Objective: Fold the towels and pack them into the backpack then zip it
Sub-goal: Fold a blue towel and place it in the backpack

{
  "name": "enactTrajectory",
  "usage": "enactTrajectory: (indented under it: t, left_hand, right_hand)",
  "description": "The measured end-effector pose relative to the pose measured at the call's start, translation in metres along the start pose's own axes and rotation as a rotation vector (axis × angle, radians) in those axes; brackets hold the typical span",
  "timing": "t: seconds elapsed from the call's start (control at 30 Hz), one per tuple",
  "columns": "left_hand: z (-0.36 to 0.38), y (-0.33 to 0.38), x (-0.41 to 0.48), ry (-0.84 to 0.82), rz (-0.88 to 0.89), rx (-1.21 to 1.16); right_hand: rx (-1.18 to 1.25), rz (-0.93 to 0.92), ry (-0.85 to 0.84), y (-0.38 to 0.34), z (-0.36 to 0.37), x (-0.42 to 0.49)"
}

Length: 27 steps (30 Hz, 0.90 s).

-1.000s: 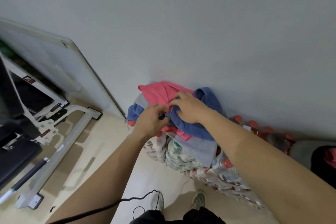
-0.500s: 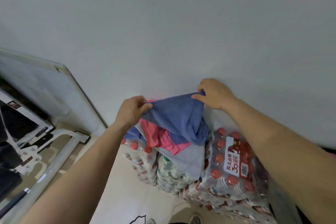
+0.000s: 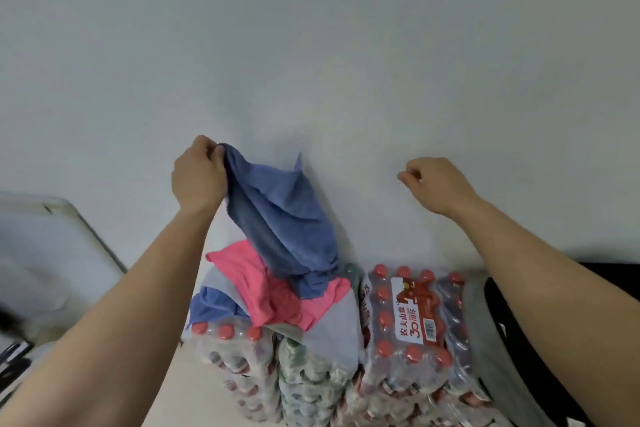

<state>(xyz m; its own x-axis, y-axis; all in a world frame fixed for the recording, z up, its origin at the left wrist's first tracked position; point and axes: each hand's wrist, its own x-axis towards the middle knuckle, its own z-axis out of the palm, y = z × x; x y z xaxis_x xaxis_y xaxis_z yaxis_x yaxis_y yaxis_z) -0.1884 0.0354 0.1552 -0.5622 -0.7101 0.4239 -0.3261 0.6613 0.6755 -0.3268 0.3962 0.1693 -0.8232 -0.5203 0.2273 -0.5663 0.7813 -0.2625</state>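
Blue towel (image 3: 277,218) is your job right now. It hangs by one corner at the left, close to the wall (image 3: 311,45), and its lower end trails down onto the heap. Expect it to be light, soft and floppy (it drapes in loose folds and keeps no shape of its own). It won't slip out of a pinch, but it will sag wherever you aren't holding it. The best holds are the two top corners, so it hangs flat before you fold. The free corner sticks up against the wall, right of your held corner.

In the head view, your left hand (image 3: 197,177) is raised, with its fingers (image 3: 207,149) and thumb pinching the towel's top corner tightly. Your right hand (image 3: 433,184) is up at about the same height, well to the right of the cloth. Its fingers are loosely curled, with thumb and forefinger close together, and it holds and touches nothing.

Below, a pink towel (image 3: 263,291) lies crumpled on a grey towel (image 3: 332,333), with more blue cloth (image 3: 211,305) poking out at the left. All of it sits on the shrink-wrapped bottle packs (image 3: 412,322). A dark bag (image 3: 498,305) shows at the right, under your right forearm. You can't tell from here whether it is the backpack, or whether it is open.
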Motion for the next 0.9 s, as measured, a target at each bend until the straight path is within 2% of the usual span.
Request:
enactTrajectory:
  t: [0.07,0.17,0.4,0.5,0.7,0.83,0.9]
  left_hand:
    - [-0.004,0.01,0.003,-0.087,0.127,0.004]
    - [0.002,0.028,-0.011,-0.27,0.298,0.009]
    - [0.01,0.035,-0.049,-0.57,0.412,-0.144]
    - [0.007,0.031,-0.057,-0.607,0.403,-0.2]
    - [0.016,-0.003,-0.074,-0.668,0.235,-0.296]
    - [0.027,-0.002,-0.083,-0.606,0.124,-0.476]
    - [0.033,0.008,-0.084,-0.608,0.142,-0.461]
  right_hand:
    - [0.025,0.044,0.056,-0.005,-0.012,-0.006]
    - [0.067,0.042,-0.053,-0.04,-0.001,-0.012]
    - [0.385,-0.136,-0.251,-0.127,0.055,-0.018]
    - [0.388,-0.164,-0.227,-0.139,0.066,-0.017]
    - [0.531,-0.044,-0.17,-0.125,0.056,-0.015]
    - [0.347,0.006,-0.347,-0.103,0.053,-0.014]
    - [0.331,0.003,-0.41,-0.097,0.053,-0.017]
